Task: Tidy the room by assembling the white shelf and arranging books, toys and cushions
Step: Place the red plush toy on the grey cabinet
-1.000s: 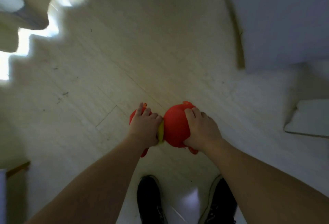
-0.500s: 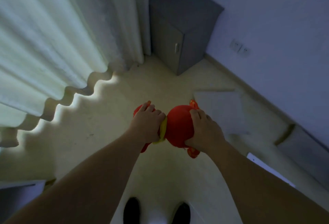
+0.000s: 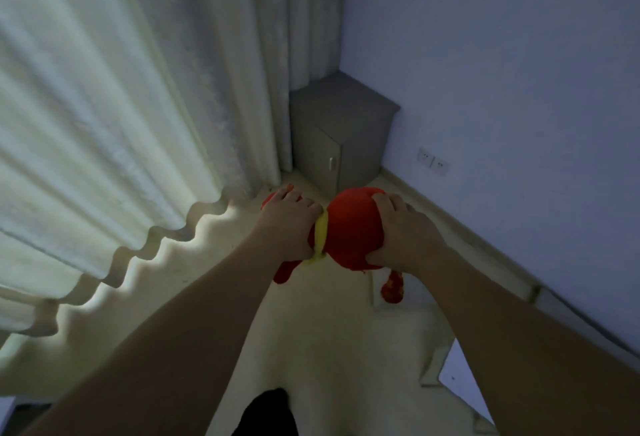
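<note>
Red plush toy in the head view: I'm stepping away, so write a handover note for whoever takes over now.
Left hand and right hand: both grip the red plush toy, held above the floor.
Ahead: grey cabinet in the corner beside the curtain.
Done: toy picked up.
Left: set the toy in its place. Shelf, books and cushions are not clearly in view, so their state cannot be told.

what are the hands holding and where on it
A red plush toy, held off the floor: left hand grips the end left of its yellow band, right hand the round red part.
</note>
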`<state>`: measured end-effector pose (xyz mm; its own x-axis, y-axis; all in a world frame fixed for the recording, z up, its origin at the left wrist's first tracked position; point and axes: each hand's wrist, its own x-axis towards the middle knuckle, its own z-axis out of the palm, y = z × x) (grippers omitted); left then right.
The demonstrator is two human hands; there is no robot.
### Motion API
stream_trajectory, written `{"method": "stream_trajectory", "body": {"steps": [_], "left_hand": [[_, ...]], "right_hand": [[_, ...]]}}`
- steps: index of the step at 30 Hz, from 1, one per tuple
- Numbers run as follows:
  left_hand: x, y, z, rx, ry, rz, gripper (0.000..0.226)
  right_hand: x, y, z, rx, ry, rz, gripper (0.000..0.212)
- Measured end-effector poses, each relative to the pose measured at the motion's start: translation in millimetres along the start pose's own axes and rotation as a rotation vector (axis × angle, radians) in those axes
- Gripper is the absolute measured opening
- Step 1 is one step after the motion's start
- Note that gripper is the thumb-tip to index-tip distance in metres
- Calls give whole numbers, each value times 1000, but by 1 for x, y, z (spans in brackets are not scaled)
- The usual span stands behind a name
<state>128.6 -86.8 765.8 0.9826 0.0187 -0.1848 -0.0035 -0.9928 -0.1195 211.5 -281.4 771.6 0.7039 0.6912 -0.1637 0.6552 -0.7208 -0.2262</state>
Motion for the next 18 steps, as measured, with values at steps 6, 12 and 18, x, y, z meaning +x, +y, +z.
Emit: {"method": "stream_trajectory", "body": {"steps": [6,12,18], "left_hand": [[53,-55,-6,-2,10,-5,67],[136,-139,-27,-18,38,24,70],[224,-211,-54,-12,31,22,63]], "right_hand": [[73,-4,-20,-14,6,-9,102],[187,-8,-55,3,4,28,105],[285,-3,-91,68,9,63,106]]}}
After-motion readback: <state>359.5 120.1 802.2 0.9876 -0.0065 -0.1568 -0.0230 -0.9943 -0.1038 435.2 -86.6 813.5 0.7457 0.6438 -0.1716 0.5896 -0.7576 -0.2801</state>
